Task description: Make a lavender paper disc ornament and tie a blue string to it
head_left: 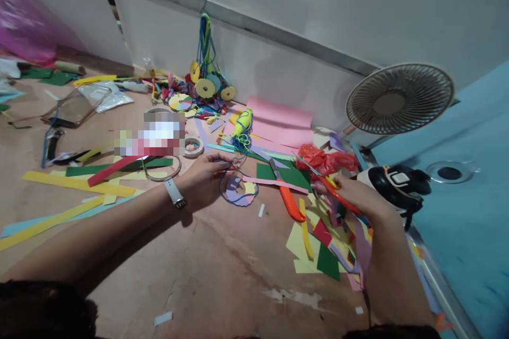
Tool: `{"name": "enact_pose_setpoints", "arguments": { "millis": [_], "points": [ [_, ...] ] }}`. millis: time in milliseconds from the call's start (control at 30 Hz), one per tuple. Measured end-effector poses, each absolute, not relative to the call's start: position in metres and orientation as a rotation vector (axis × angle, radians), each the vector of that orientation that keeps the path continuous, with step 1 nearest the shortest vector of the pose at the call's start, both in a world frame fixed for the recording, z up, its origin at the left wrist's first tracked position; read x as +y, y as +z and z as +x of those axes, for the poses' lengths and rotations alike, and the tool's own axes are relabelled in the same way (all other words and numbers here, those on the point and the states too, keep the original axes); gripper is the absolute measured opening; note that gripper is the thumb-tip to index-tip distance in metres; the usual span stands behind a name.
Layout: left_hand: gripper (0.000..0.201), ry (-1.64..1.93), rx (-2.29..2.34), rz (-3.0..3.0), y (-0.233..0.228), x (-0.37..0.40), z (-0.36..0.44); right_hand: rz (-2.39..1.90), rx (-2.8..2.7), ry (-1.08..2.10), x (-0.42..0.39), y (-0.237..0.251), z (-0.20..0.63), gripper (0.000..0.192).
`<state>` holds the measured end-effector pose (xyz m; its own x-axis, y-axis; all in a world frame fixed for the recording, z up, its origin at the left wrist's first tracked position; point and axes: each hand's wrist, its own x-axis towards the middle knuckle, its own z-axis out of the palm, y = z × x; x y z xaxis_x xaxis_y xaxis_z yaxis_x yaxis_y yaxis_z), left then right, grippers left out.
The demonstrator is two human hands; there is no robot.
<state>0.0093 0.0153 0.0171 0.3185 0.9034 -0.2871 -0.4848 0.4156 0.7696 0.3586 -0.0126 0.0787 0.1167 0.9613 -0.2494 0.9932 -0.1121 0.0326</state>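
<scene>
Left arm reaches in from lower left, forearm bare, wristwatch on the wrist. Left hand (204,176) low, palm down, fingers curled, fingertips pinched together at the front. Right arm comes in from lower right, wrist bent inward. Right hand (353,193) closed in a grip, knuckles up, thumb side toward the left hand. Hands apart, roughly level.

Single head-worn view; we look forward and down, close over the floor (222,275). Frame tilts, so the wall (318,21) runs slantwise across the top. Both forearms enter from the bottom edge; fan (400,98) stands far right.
</scene>
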Motion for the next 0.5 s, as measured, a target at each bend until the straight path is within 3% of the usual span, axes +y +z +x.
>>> {"name": "enact_pose_setpoints", "arguments": {
  "millis": [267, 400, 500],
  "points": [
    [0.012, 0.985, 0.798, 0.664, 0.015, 0.025, 0.004, 2.127, 1.94, -0.182, -0.012, 0.075, 0.36, 0.039],
    [0.013, 0.974, 0.84, 0.661, 0.021, 0.022, 0.006, 2.066, 2.266, 0.006, -0.015, 0.065, 0.335, 0.031],
    [0.013, 0.968, 0.849, 0.688, 0.023, 0.021, 0.006, 1.868, 2.59, -0.046, -0.016, 0.049, 0.304, 0.039]
  ]
}}
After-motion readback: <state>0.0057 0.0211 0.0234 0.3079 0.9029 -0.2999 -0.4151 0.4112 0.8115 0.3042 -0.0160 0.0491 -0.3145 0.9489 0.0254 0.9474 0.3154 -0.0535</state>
